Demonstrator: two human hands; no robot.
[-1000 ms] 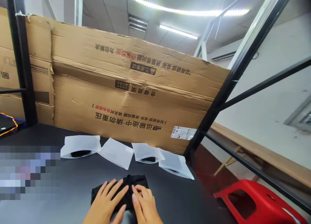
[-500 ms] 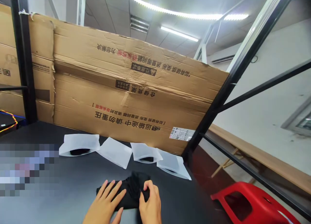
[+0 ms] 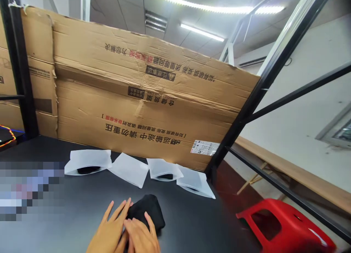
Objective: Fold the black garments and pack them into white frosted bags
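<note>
A piece of black cloth (image 3: 149,211), folded into a compact bundle, lies on the dark tabletop (image 3: 82,194) in front of me; its kind I cannot make out. My left hand (image 3: 109,229) rests at the cloth's left edge, fingers stretched out and slightly spread. Over the near side of the cloth lies my right hand (image 3: 144,236), its fingers extended and the index apart from the others. Both hands touch each other near the cloth's lower left corner. The thumbs and part of the cloth's near edge are hidden.
Along the back lie a white pouch (image 3: 90,157) with something black inside, and several more white pouches, including a middle one (image 3: 131,168). A cardboard sheet (image 3: 82,110) stands behind them. A black metal post (image 3: 236,125) and a red plastic stool (image 3: 296,227) are at right.
The cloth has gone from a longer, bunched strip to a smaller, neater fold. My right hand has moved left beside my left hand and loosened its pinch. The view has shifted slightly.
</note>
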